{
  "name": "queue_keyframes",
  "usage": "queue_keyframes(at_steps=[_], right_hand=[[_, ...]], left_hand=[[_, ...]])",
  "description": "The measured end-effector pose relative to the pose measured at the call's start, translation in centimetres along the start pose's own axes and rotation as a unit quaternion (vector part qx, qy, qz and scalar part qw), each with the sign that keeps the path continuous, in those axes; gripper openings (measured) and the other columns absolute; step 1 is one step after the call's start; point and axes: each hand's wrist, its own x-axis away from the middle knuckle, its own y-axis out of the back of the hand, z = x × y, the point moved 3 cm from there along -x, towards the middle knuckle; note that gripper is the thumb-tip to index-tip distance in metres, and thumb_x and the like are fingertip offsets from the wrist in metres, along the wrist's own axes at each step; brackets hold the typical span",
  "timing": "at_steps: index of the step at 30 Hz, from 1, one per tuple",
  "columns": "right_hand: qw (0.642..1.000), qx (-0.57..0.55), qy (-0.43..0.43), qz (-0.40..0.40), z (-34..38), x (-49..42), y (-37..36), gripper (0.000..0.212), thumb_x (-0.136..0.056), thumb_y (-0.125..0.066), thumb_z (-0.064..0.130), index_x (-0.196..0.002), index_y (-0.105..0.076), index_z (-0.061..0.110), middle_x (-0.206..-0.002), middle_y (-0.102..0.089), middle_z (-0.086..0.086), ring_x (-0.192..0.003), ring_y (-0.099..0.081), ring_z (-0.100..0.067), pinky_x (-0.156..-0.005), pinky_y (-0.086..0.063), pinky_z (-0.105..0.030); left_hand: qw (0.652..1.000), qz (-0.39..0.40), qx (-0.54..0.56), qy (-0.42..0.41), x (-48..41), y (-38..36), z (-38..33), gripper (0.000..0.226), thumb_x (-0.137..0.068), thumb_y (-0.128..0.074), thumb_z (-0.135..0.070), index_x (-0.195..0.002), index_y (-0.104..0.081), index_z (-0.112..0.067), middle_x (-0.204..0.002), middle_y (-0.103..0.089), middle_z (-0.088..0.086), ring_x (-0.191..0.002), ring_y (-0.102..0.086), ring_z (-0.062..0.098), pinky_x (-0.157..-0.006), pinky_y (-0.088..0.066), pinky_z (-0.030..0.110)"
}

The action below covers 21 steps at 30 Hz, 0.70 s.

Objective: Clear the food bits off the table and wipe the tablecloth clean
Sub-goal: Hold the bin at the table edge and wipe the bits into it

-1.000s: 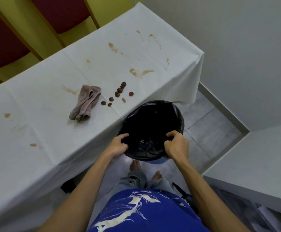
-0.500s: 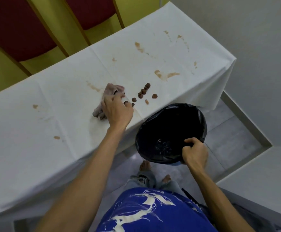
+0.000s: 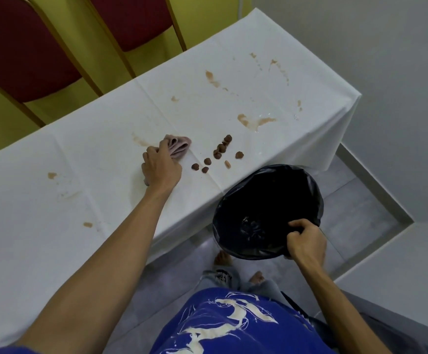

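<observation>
Gripping a pinkish cloth [image 3: 179, 145], the left hand [image 3: 160, 169] is pressing down on the white tablecloth [image 3: 93, 205]. Its curled fingers are covering most of the fabric, so only the folded far end is poking out beyond the fingertips. Just right of that grip the brown food bits [image 3: 219, 150] are lying in a loose cluster, apart from the cloth and near the table's edge. The right hand [image 3: 306, 242] is pinching the near rim of a bin [image 3: 266, 195] lined with a black bag, holding it beside the table edge. The hand is hiding part of the rim, and whatever is sitting at the bottom is too dark to make out. Brown stains [image 3: 255, 121] are showing beyond the bits. A white print is running across the blue shirt [image 3: 233, 325], cut off by the frame and not readable as letters.
</observation>
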Motion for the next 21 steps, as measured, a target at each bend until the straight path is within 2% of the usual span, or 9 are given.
queue_keyframes(at_steps=[4, 8, 12, 15, 17, 19, 20, 21], right_hand=[[1.0, -0.003, -0.002, -0.004, -0.2, -0.1, -0.2, 0.033, -0.092, -0.053, -0.001, -0.114, -0.066, 0.02, -0.078, -0.061, 0.005, -0.052, -0.069, -0.023, -0.056, -0.062, -0.043], [1.0, 0.001, -0.008, -0.017, -0.8, 0.0, -0.8, 0.034, -0.09, -0.054, 0.004, -0.107, -0.065, 0.032, -0.09, -0.066, -0.002, -0.064, -0.069, -0.024, -0.062, -0.062, -0.047], [0.999, 0.002, -0.028, -0.028, -0.8, 0.4, -1.0, 0.039, -0.087, -0.054, 0.005, -0.098, -0.062, 0.041, -0.085, -0.066, 0.002, -0.064, -0.069, -0.025, -0.061, -0.062, -0.045], [0.999, 0.001, -0.035, -0.035, -0.4, 0.5, -0.6, 0.039, -0.084, -0.053, 0.004, -0.101, -0.066, 0.036, -0.084, -0.069, -0.002, -0.065, -0.069, -0.027, -0.063, -0.062, -0.045], [0.999, 0.002, -0.027, -0.036, -0.4, 0.4, -0.2, 0.04, -0.082, -0.051, 0.004, -0.103, -0.068, 0.033, -0.082, -0.071, -0.003, -0.065, -0.07, -0.027, -0.064, -0.062, -0.044], [0.999, 0.002, -0.021, -0.036, -0.3, 0.3, 0.0, 0.042, -0.08, -0.051, 0.002, -0.103, -0.069, 0.032, -0.085, -0.071, -0.002, -0.067, -0.07, -0.027, -0.064, -0.062, -0.044], [0.999, 0.003, -0.019, -0.039, -0.3, 0.3, 0.1, 0.043, -0.079, -0.05, 0.002, -0.104, -0.07, 0.031, -0.089, -0.071, -0.002, -0.069, -0.07, -0.027, -0.064, -0.062, -0.044], [0.999, 0.003, -0.018, -0.04, -0.3, 0.3, 0.3, 0.043, -0.079, -0.051, 0.002, -0.104, -0.07, 0.03, -0.092, -0.071, -0.002, -0.071, -0.07, -0.026, -0.065, -0.063, -0.044]], left_hand=[[0.998, 0.008, 0.043, -0.039, 0.7, -0.7, -1.1, 0.052, -0.092, -0.059, -0.01, -0.141, -0.048, -0.025, -0.13, -0.042, 0.012, -0.121, -0.042, 0.032, -0.092, -0.046, 0.039], [0.996, 0.009, 0.07, -0.062, 2.4, -2.2, -1.7, 0.046, -0.091, -0.06, -0.006, -0.135, -0.051, -0.021, -0.128, -0.038, 0.012, -0.116, -0.041, 0.033, -0.096, -0.047, 0.039], [0.989, 0.047, 0.109, -0.09, 5.2, -3.3, -2.9, 0.045, -0.092, -0.052, -0.002, -0.134, -0.051, -0.02, -0.125, -0.037, 0.011, -0.114, -0.038, 0.031, -0.097, -0.044, 0.035], [0.98, 0.069, 0.142, -0.12, 8.6, -4.2, -4.1, 0.048, -0.092, -0.05, -0.001, -0.136, -0.051, -0.021, -0.121, -0.036, 0.007, -0.108, -0.036, 0.024, -0.095, -0.042, 0.03], [0.969, 0.115, 0.174, -0.131, 11.2, -5.1, -4.8, 0.05, -0.091, -0.05, -0.001, -0.138, -0.052, -0.02, -0.117, -0.034, 0.002, -0.107, -0.036, 0.02, -0.096, -0.038, 0.025], [0.948, 0.186, 0.205, -0.16, 13.6, -6.2, -5.1, 0.042, -0.086, -0.049, -0.003, -0.123, -0.061, -0.017, -0.108, -0.042, 0.005, -0.102, -0.049, 0.026, -0.098, -0.047, 0.035], [0.938, 0.206, 0.216, -0.174, 14.7, -6.5, -5.1, 0.033, -0.082, -0.048, -0.005, -0.109, -0.065, -0.016, -0.099, -0.049, 0.008, -0.093, -0.055, 0.029, -0.092, -0.051, 0.044], [0.933, 0.212, 0.228, -0.183, 15.4, -6.5, -5.0, 0.026, -0.08, -0.049, -0.006, -0.098, -0.066, -0.015, -0.091, -0.054, 0.009, -0.084, -0.057, 0.027, -0.083, -0.051, 0.047]])
